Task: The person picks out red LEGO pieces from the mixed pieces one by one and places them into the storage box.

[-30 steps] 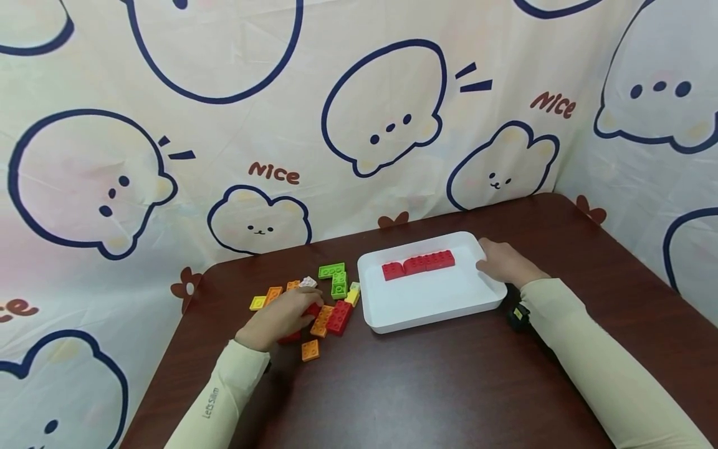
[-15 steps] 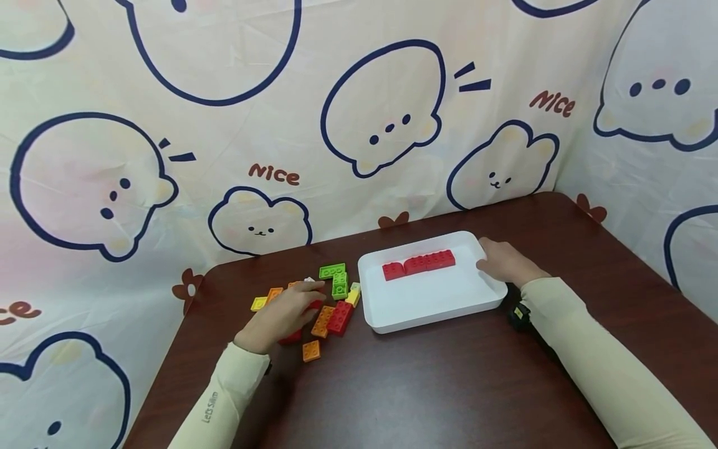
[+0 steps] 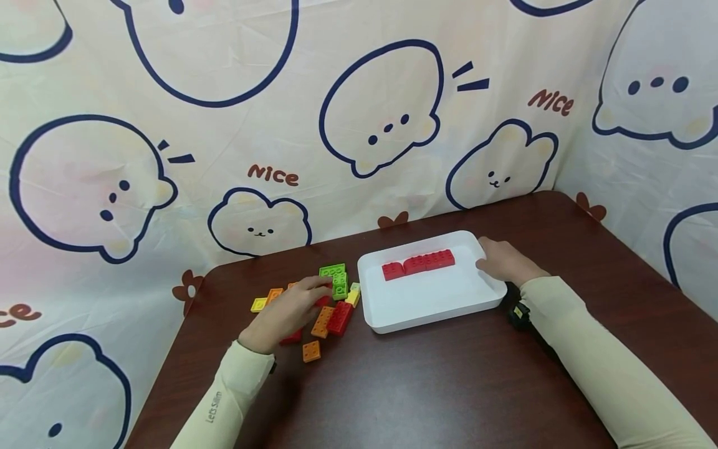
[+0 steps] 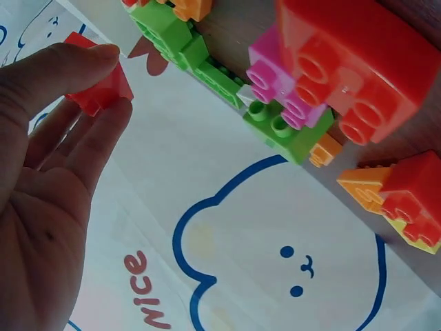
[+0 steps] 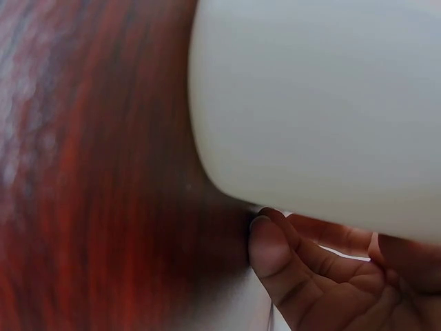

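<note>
A red toy building brick (image 4: 103,89) is pinched between the thumb and fingertips of my left hand (image 3: 287,313), and the left wrist view shows it raised off the table. Below and around that hand lies a loose group of bricks, with green bricks (image 3: 339,285) just beyond its fingertips. My right hand (image 3: 509,264) grips the right edge of a white tray (image 3: 432,305), with the thumb over the rim. Inside the tray, red bricks (image 3: 416,265) stand in a row along the far side. The right wrist view shows the curled fingers (image 5: 272,248) against the tray's outer wall.
Between left hand and tray lie a red brick (image 3: 339,318), an orange brick (image 3: 322,322) and a yellow brick (image 3: 353,294). A small orange brick (image 3: 311,351) sits nearer. A printed cloth (image 3: 387,112) hangs behind the dark wooden table (image 3: 437,386).
My left hand has lifted slightly and shifted right with the red brick, now overlapping the green bricks in the head view. The right hand and tray have stayed in place.
</note>
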Demonstrator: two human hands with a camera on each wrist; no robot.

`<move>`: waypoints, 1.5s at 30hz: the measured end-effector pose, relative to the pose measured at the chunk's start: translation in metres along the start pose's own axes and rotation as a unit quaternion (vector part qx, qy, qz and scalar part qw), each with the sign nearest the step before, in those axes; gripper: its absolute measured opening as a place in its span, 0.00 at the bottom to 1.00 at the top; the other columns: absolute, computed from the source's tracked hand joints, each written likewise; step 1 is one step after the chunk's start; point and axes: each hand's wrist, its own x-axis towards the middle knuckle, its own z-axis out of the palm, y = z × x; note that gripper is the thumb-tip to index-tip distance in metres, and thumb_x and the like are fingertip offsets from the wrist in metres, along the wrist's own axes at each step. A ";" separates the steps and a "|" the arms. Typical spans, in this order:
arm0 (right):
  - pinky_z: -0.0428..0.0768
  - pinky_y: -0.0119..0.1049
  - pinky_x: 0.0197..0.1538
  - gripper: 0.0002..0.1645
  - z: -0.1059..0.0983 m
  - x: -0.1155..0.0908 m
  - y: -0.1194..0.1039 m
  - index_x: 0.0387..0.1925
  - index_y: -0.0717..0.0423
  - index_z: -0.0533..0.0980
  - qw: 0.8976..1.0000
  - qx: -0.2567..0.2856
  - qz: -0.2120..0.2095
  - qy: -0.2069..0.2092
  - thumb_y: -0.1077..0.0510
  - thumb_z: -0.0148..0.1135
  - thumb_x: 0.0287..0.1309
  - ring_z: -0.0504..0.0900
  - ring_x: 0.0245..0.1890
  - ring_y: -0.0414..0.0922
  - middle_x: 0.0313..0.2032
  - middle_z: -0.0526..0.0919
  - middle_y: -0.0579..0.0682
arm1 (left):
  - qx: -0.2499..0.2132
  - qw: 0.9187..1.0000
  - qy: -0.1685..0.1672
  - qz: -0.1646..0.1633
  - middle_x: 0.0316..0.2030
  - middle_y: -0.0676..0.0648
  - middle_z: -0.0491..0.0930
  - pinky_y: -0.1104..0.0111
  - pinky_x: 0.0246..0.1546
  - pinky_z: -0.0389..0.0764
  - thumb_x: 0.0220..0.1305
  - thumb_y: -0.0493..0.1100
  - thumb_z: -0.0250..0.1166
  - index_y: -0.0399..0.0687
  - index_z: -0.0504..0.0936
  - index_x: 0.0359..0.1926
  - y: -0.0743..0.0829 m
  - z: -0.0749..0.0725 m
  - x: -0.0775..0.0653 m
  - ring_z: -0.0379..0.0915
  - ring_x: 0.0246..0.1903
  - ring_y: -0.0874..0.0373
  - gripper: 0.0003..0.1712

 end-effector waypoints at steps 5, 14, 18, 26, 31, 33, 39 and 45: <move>0.64 0.60 0.57 0.38 0.000 0.000 0.000 0.66 0.70 0.48 1.000 -0.005 -0.002 0.002 0.56 0.51 0.62 0.63 0.58 0.64 0.62 0.58 0.72 | 0.007 1.000 0.011 0.006 0.58 0.47 0.69 0.68 0.45 0.76 0.45 0.32 0.71 0.52 0.78 0.52 0.004 -0.001 0.002 0.66 0.56 0.53 0.29; 0.66 0.59 0.56 0.37 0.000 0.001 0.000 0.66 0.69 0.49 1.000 -0.012 -0.003 0.005 0.57 0.51 0.62 0.65 0.57 0.63 0.61 0.61 0.71 | 0.011 1.000 0.013 0.022 0.58 0.49 0.70 0.69 0.46 0.74 0.46 0.34 0.72 0.53 0.76 0.55 0.011 -0.007 0.011 0.65 0.57 0.56 0.31; 0.65 0.59 0.57 0.38 0.000 0.000 0.000 0.66 0.69 0.49 1.000 -0.008 -0.001 0.003 0.56 0.51 0.62 0.65 0.57 0.63 0.62 0.60 0.71 | 0.003 1.000 -0.004 0.020 0.59 0.52 0.70 0.70 0.48 0.73 0.49 0.40 0.71 0.57 0.74 0.58 0.016 -0.010 0.017 0.63 0.59 0.58 0.33; 0.63 0.60 0.58 0.39 -0.002 -0.003 -0.004 0.67 0.70 0.47 1.000 -0.001 0.004 -0.001 0.56 0.51 0.62 0.62 0.59 0.63 0.63 0.58 0.71 | -0.005 0.999 0.011 0.035 0.59 0.52 0.70 0.69 0.49 0.73 0.50 0.45 0.71 0.58 0.72 0.61 0.023 -0.009 0.027 0.62 0.59 0.58 0.34; 0.63 0.59 0.58 0.39 -0.002 -0.004 -0.003 0.67 0.70 0.47 1.000 -0.001 0.002 0.003 0.56 0.51 0.62 0.61 0.60 0.64 0.63 0.57 0.71 | 0.007 0.998 0.026 0.049 0.57 0.51 0.72 0.69 0.48 0.73 0.51 0.47 0.71 0.56 0.71 0.61 0.028 -0.008 0.032 0.64 0.57 0.57 0.35; 0.63 0.59 0.59 0.39 -0.002 -0.003 -0.003 0.67 0.70 0.47 1.000 -0.003 0.001 0.003 0.56 0.51 0.62 0.61 0.60 0.64 0.63 0.57 0.71 | 0.016 0.998 0.030 0.058 0.56 0.50 0.73 0.67 0.49 0.73 0.52 0.48 0.70 0.55 0.71 0.61 0.030 -0.008 0.035 0.66 0.56 0.56 0.34; 0.62 0.60 0.59 0.39 -0.002 -0.004 -0.002 0.67 0.70 0.47 1.000 0.001 0.001 0.003 0.56 0.51 0.62 0.61 0.60 0.64 0.64 0.57 0.71 | 0.034 0.997 0.024 0.067 0.53 0.50 0.75 0.61 0.51 0.73 0.56 0.55 0.65 0.56 0.71 0.61 0.037 -0.008 0.045 0.67 0.53 0.56 0.31; 0.62 0.60 0.59 0.39 -0.002 -0.004 -0.002 0.67 0.70 0.47 1.000 0.001 0.001 0.004 0.56 0.51 0.63 0.60 0.61 0.64 0.64 0.57 0.71 | 0.029 0.997 0.017 0.065 0.50 0.51 0.75 0.68 0.48 0.74 0.58 0.57 0.64 0.56 0.72 0.61 0.044 -0.008 0.057 0.69 0.50 0.59 0.31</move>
